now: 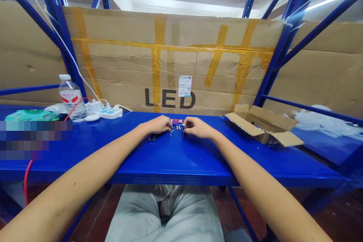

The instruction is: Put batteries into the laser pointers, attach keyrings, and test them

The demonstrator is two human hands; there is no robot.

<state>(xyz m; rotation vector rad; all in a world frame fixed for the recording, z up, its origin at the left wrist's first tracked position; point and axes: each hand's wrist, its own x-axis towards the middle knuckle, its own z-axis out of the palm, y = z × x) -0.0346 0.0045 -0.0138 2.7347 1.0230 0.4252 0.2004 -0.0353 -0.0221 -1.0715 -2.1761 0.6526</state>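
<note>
My left hand rests at the far part of the blue table, its fingers curled together and pointing down beside small silver metal pieces. Facing it, my right hand has thumb and forefinger closed in a pinch; a small shiny bit shows at the fingertips, too small to name. Between the hands lie red and purple tubes, side by side, with several tiny silver pieces just in front. Nearer me, below the left wrist, sit small dark pieces with shiny ends.
An opened cardboard box stands on the right of the blue table. On the left are a water bottle, a white power strip and a green packet. A large cardboard sheet closes off the back.
</note>
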